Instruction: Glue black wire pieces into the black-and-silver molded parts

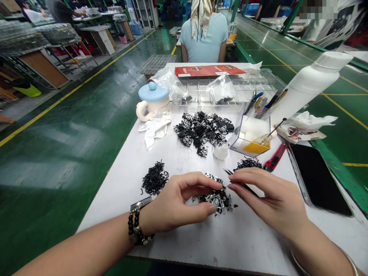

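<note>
My left hand [181, 199] is closed, with thumb and fingers around a small black-and-silver part [217, 200] just over a little pile of similar parts [212, 177]. Fingers hide some of that pile. My right hand [273, 203] pinches a pair of dark tweezers [229, 171], whose points stick out past the fingertips to the upper left. Left of my left hand lies a heap of small black curved pieces [155, 178]. Another heap of small black pieces [248, 163] sits just behind my right hand. Farther back is a larger mound of black-and-silver parts [202, 129].
On the white table [123, 168] stand a lidded mug [156, 101], a clear pen box [251, 134] and a white bottle [310, 88]. A red cutter [275, 158] and a phone [319, 178] lie right. Behind are plastic trays [198, 90] and a seated person [204, 36].
</note>
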The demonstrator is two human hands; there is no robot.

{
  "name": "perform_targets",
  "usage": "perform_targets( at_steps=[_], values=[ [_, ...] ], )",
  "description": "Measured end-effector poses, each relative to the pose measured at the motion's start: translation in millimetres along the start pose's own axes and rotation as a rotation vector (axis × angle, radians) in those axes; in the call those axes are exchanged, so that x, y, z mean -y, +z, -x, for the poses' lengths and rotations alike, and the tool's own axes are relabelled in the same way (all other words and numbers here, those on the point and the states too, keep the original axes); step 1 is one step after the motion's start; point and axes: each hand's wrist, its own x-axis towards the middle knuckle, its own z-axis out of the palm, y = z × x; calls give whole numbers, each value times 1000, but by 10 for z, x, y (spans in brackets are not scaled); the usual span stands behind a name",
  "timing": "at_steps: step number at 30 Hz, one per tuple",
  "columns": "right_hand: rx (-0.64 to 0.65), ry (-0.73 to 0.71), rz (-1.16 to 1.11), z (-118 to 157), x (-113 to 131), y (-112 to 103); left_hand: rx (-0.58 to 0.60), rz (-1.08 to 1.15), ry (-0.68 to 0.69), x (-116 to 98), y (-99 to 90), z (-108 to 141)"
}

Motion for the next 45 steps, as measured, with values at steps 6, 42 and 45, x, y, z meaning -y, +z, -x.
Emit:
perform_targets(
  at_steps=[6, 42, 45],
  values=[
    [24, 486, -694, 9, 83, 18, -51, -82, 150, 58, 63, -12],
    [-43, 104, -207, 45, 228, 175, -136, -133, 246, 89, 111, -8],
    [-76, 76, -183, 41, 250, 173, -137, -154, 260, 90, 107, -3]
  ],
)
